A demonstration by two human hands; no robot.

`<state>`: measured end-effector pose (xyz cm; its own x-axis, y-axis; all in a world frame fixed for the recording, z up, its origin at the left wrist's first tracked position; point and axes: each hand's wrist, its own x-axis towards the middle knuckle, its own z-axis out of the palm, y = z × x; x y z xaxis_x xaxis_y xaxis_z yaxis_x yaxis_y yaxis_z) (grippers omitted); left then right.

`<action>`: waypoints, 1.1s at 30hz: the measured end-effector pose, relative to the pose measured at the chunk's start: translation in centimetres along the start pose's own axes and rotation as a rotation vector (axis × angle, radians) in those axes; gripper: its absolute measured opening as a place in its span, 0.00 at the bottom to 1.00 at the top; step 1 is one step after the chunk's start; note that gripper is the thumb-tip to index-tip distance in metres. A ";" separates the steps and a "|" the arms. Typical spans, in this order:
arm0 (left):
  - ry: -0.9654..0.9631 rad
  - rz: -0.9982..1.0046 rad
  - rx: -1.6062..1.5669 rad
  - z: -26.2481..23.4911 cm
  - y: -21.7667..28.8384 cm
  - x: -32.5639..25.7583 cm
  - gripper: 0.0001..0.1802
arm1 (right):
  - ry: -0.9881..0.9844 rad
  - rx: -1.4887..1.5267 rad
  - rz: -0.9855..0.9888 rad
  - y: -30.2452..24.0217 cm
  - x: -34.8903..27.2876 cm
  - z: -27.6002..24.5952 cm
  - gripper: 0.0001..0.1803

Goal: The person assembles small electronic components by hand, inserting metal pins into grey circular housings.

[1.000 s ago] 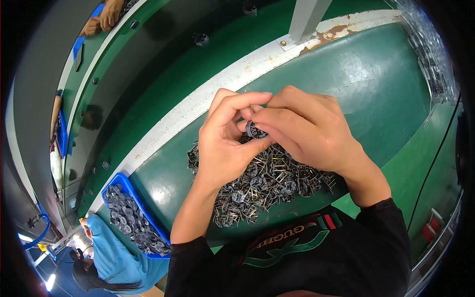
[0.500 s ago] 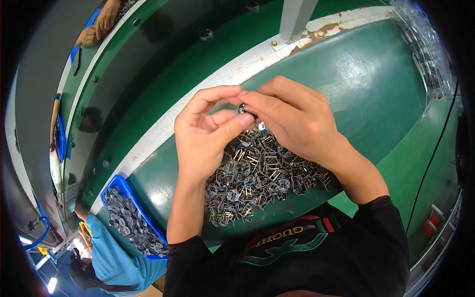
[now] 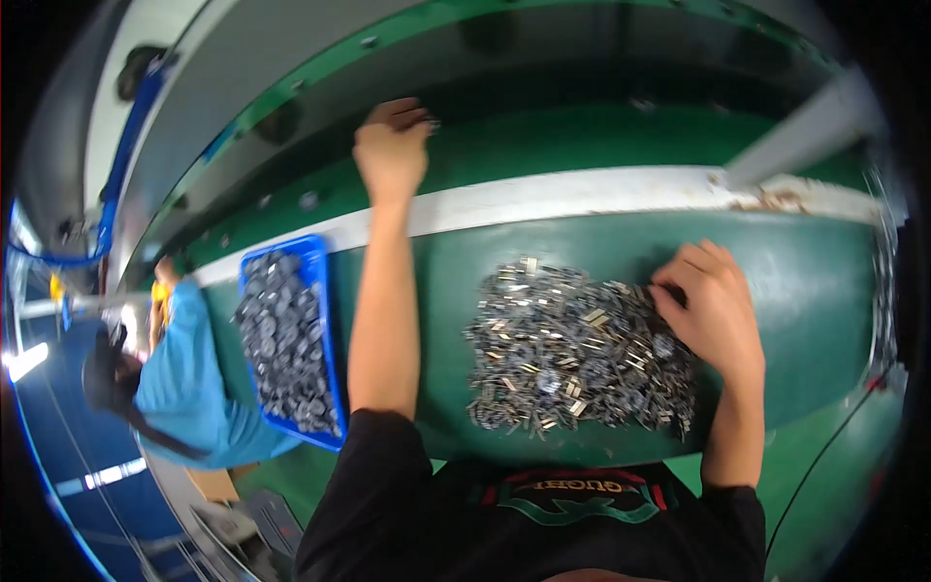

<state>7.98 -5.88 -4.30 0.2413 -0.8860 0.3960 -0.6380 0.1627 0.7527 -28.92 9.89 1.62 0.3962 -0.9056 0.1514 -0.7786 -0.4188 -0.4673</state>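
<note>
My left hand reaches out over the green belt beyond the white rail, its fingers curled. At its fingertips shows a small round part, blurred, that it seems to pinch. A heap of small dark parts with shiny metal pins lies on the green tabletop in front of me. At the heap's right edge is my right hand, thumb and forefinger drawn together against the parts. Whatever sits between those fingertips is hidden.
A blue tray full of dark grey round pieces stands left of my left forearm. Past the white rail runs the green belt with scattered small parts. A grey post rises at right. A person in blue works at far left.
My hands, together above the heap before, have parted. The left has gone out over the belt with the small part; the right has dropped to the heap's right edge. The view has turned.
</note>
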 end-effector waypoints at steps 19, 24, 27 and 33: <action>-0.142 -0.427 0.282 -10.8 -3.1 -0.8 0.18 | 0.255 0.106 0.034 0.4 0.5 0.5 0.06; -0.448 -0.421 -0.811 -4.1 6.5 -1.4 0.21 | 0.346 0.324 0.113 0.3 -0.1 0.3 0.06; -0.651 -0.424 -0.986 -1.3 10.4 -3.8 0.20 | 0.391 0.411 0.138 0.1 0.1 0.3 0.06; -0.919 -0.562 -1.183 3.0 13.9 -8.1 0.20 | 0.475 0.593 -0.020 -0.1 0.5 -0.3 0.08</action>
<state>-5.06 2.30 1.37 -0.5411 -0.8244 -0.1662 0.3810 -0.4165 0.8254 -28.75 9.41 1.99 0.0505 -0.8861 0.4608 -0.3285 -0.4504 -0.8302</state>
